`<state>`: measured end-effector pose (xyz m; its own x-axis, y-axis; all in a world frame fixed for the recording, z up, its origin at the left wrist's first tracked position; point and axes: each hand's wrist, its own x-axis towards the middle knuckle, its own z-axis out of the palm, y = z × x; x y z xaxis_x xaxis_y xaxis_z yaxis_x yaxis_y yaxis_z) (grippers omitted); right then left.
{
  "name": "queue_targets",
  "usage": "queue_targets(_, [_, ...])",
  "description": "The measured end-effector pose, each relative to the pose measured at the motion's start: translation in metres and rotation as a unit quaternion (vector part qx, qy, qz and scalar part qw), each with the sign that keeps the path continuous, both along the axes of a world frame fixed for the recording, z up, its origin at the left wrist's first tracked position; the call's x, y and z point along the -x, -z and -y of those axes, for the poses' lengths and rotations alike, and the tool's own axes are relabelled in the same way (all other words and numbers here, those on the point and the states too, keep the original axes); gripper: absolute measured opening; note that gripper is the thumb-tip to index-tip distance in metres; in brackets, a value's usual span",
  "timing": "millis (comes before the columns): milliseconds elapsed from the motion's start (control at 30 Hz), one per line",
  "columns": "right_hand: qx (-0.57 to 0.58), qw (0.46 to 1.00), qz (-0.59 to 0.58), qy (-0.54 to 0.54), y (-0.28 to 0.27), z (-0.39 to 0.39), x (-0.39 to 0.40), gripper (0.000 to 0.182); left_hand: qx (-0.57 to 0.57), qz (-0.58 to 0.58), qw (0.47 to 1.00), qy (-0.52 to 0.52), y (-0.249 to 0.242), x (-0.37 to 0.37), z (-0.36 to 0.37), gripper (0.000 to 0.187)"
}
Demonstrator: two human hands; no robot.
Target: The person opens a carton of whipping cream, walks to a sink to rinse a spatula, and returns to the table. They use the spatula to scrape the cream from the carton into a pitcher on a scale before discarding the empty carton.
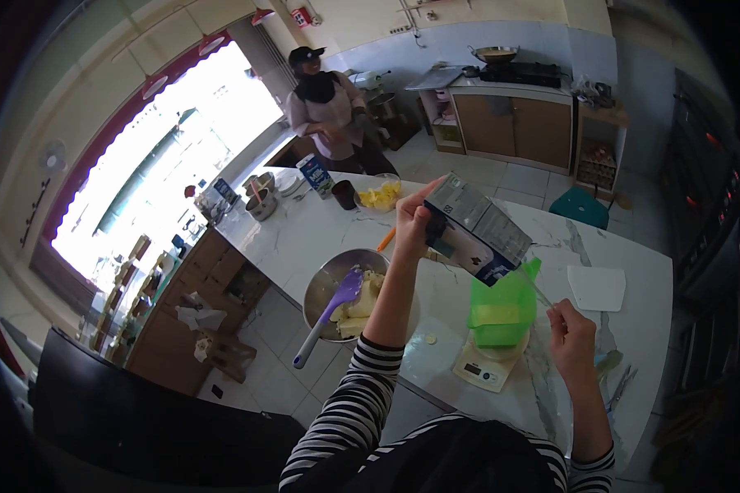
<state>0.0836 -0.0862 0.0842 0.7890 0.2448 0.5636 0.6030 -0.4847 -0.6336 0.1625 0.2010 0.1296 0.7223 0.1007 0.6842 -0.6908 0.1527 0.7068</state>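
Observation:
My left hand (413,220) is wrapped round a blue and white carton (478,234), held up and tilted with its lower end over a green plastic bag (501,316). The bag stands on a white kitchen scale (483,371), and a paler yellow-green patch shows on its side. To the right of the bag, my right hand (571,330) is closed in a pinch on a thin, light stick-like thing (543,294) that slants up toward the carton; I cannot tell its kind. Beneath my left forearm sits a metal mixing bowl (314,283) with pale butter-like blocks (355,308) and a purple spatula (341,300).
A white board (597,288) and metal tools (621,386) lie at the right of the marble counter (567,246). Along the far side are a bowl of yellow pieces (380,195), a dark cup (344,195) and another carton (314,176). A person (329,111) stands beyond.

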Motion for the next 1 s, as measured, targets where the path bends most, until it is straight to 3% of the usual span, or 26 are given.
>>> queue_targets(67, [0.0, 0.999, -0.041, 0.01, -0.001, 0.001, 0.0, 0.01, -0.005, 0.001, 1.0, -0.005, -0.001, 0.0, 0.0, 0.084])
queue_targets(567, [0.021, 0.998, -0.049, 0.012, -0.006, 0.007, 0.011, 0.012, -0.011, -0.026, 0.997, 0.066, 0.004, 0.002, -0.001, 0.076])
queue_targets(1000, [0.036, 0.998, -0.056, 0.02, -0.008, 0.008, 0.014, 0.011, -0.026, -0.027, 0.997, 0.063, 0.001, 0.007, 0.001, 0.077])
